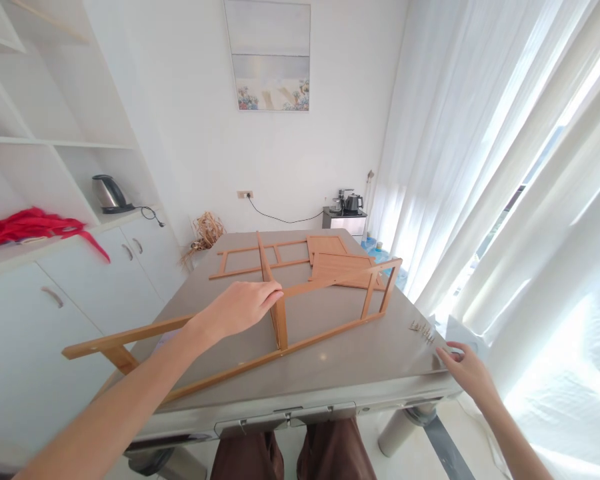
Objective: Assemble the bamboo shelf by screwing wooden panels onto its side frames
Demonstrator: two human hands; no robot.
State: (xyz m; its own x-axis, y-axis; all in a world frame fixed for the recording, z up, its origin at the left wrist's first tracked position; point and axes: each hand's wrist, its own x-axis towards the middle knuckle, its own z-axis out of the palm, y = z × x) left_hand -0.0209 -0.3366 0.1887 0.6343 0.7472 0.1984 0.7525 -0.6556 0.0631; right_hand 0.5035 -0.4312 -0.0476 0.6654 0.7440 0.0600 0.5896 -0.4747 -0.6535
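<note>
A light-brown wooden frame (330, 332) stands on its long edge across the table, with a crosspiece panel (266, 263) joined at its middle. My left hand (250, 303) is closed over the frame's upper rail where the crosspiece meets it. At the table's right edge, my right hand (457, 363) hovers by a small group of screws (423, 331) standing on the tabletop. Its thumb and fingers are curved and apart, and I see nothing between them. Beyond the frame lie another slatted wooden frame (245, 269) and flat wooden panels (337, 267).
The grey table (360, 357) carries all these parts. White curtains (430, 167) hang close on the right. On the left, a white cabinet (65, 287) holds a kettle (109, 193) and red cloth (35, 225). Dried branches (207, 230) stand behind the table's far left corner.
</note>
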